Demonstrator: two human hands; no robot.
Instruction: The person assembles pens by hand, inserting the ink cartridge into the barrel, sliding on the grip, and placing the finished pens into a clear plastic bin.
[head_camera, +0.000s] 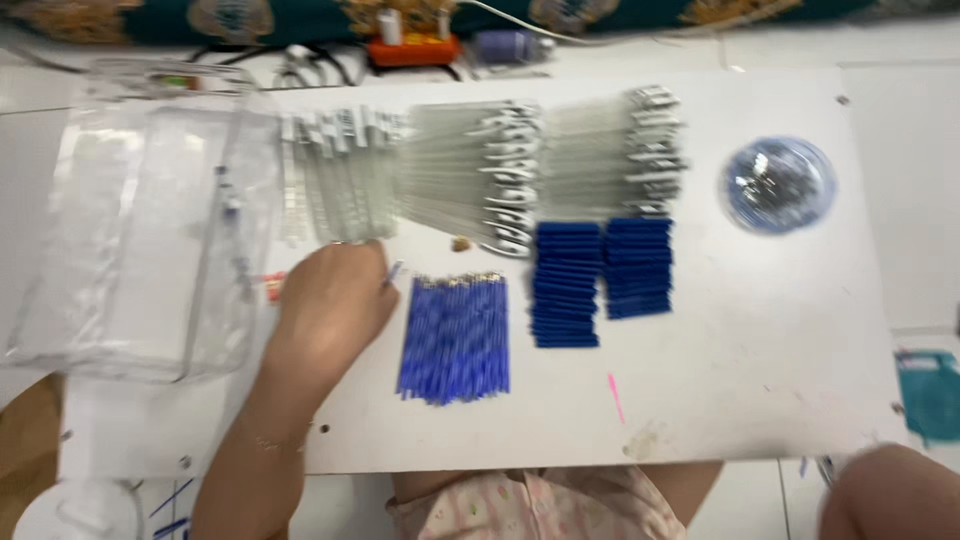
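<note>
The blue pen refills lie in a neat row on the white board, just beside the left hand. They look thin, light and a bit bendy, so pinch one in the middle. I cannot tell if the fingers are apart. The right hand is not seen.

A large clear plastic bag lies at the far left, crumpled and see-through. A teal packet sits at the right edge, nearer, partly cut off.
</note>
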